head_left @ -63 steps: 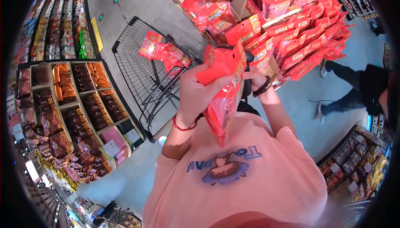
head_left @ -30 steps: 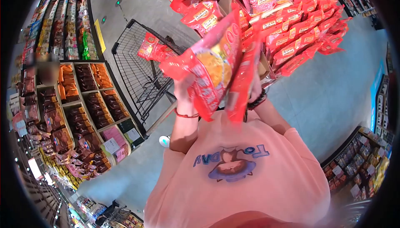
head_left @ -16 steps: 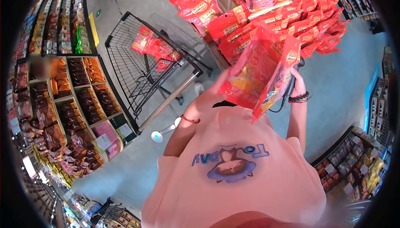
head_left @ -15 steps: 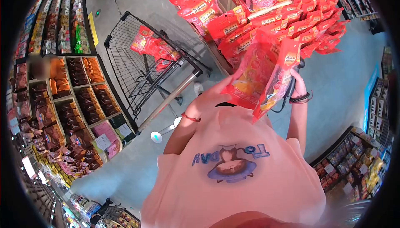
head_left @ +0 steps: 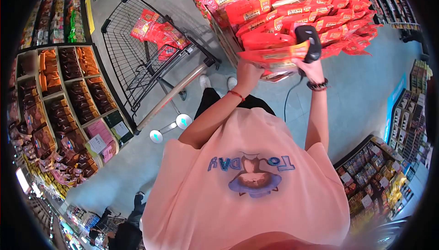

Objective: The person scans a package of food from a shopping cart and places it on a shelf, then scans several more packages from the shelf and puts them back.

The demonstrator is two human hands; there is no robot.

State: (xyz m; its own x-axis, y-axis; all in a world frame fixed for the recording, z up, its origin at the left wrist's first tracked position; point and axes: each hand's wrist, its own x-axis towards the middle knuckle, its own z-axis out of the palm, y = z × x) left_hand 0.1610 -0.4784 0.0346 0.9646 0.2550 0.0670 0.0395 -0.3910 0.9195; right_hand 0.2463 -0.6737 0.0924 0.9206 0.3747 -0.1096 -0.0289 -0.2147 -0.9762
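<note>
My left hand (head_left: 249, 74), with a red string bracelet at the wrist, is closed on the near left edge of a red snack bag (head_left: 276, 57). The bag is seen nearly edge-on, just before the display. My right hand (head_left: 313, 71), wearing a dark beaded bracelet, is wrapped round a black handheld barcode scanner (head_left: 309, 44) with a cable hanging down. Its thumb side meets the bag's right end; whether it also grips the bag I cannot tell. Behind are rows of similar red bags (head_left: 338, 19). Whether one bag or two are held is unclear.
A black wire shopping cart (head_left: 132, 44) with several red bags (head_left: 160, 35) in it stands at the left. Compartmented shelves (head_left: 68, 99) of brown and orange packets lie further left. More shelving (head_left: 372, 172) is at the lower right. A dark-clothed person (head_left: 128, 231) shows below.
The red bag has tipped from upright to nearly edge-on and moved up toward the display. My right hand has raised the scanner, now plainly visible. The cart appears shifted left and up.
</note>
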